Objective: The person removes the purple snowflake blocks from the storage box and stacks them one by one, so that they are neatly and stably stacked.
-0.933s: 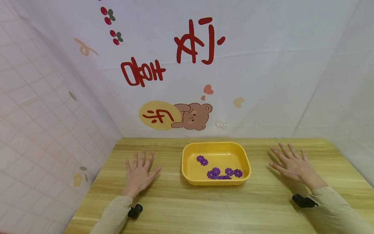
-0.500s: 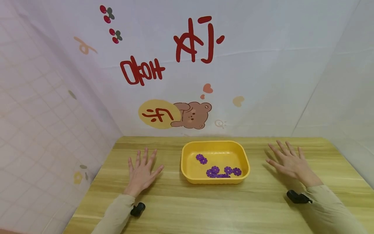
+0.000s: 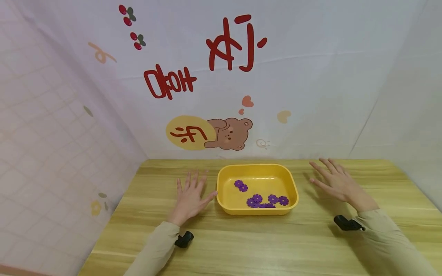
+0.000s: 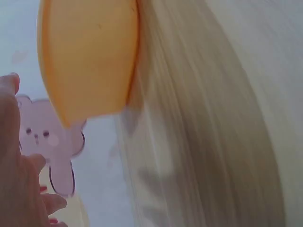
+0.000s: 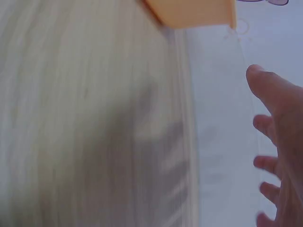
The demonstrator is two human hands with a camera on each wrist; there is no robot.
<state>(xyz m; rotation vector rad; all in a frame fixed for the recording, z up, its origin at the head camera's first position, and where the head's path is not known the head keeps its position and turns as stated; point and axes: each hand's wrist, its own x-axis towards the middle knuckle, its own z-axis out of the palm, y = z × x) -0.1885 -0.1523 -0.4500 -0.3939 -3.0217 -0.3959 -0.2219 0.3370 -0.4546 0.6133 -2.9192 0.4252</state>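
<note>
A yellow plastic tub (image 3: 257,211) stands on the wooden table, with several purple flower-shaped discs (image 3: 272,199) lying on its floor, most of them along the near side. My left hand (image 3: 189,201) is just left of the tub, fingers spread, its thumb tip close to the tub's left rim; whether they touch I cannot tell. Further off to the right, my right hand (image 3: 340,184) hovers over the table with fingers spread, holding nothing. The left wrist view has the tub's outer wall (image 4: 90,56) near the left hand's fingers; in the right wrist view a tub corner (image 5: 194,12) shows.
The wooden table (image 3: 248,245) runs back to a white cloth wall (image 3: 310,88) printed with a bear (image 3: 230,133) and red characters. Another cloth with a grid pattern hangs at the left. A black wrist device (image 3: 184,240) sits under each sleeve.
My left hand has moved right, from well apart to beside the tub. The right hand has shifted a little left and away from me. The tub and discs stay put.
</note>
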